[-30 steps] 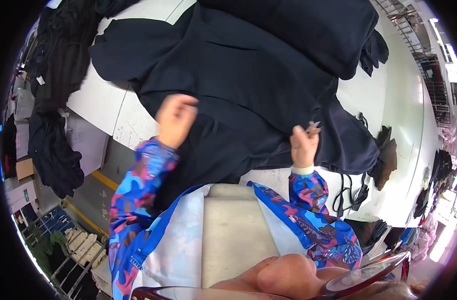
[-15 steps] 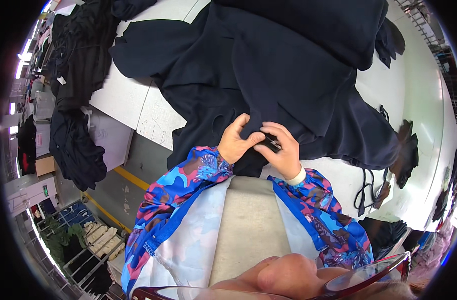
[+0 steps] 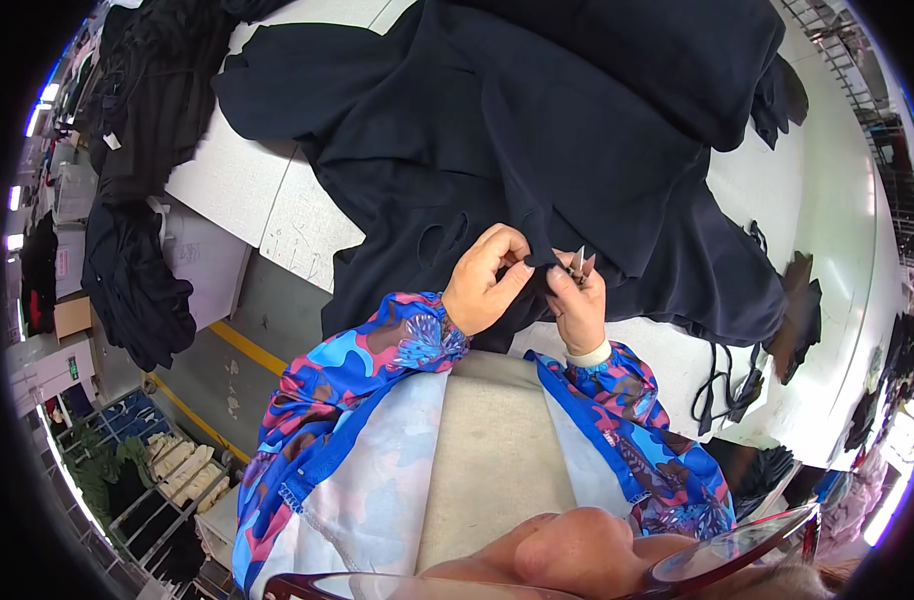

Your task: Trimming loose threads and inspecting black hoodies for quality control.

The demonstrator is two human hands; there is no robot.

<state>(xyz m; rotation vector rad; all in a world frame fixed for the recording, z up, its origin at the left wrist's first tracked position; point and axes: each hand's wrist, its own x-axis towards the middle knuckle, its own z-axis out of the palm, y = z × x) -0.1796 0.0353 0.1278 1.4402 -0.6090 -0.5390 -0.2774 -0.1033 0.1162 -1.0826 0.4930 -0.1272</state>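
A large dark navy-black garment (image 3: 577, 120) is spread in folds over the white table. My left hand (image 3: 487, 280) pinches a small bit of that cloth between thumb and fingers, near its centre front. Right beside it, my right hand (image 3: 577, 310) is closed on small metal thread snips (image 3: 583, 258), their points showing above the fingers, close to the pinched cloth. Both forearms wear blue and pink patterned sleeves.
The white table (image 3: 827, 260) carries dark garments (image 3: 147, 120) at the left, dark straps (image 3: 722, 400) and brownish-black scraps (image 3: 792, 330) at the right. Below left are a grey floor (image 3: 227, 390) with yellow lines and a metal rack (image 3: 162, 515) with clothes.
My hands have come together at the middle of the garment from farther apart. My left hand now pinches the cloth, and the snips' blades now point up out of my right hand.
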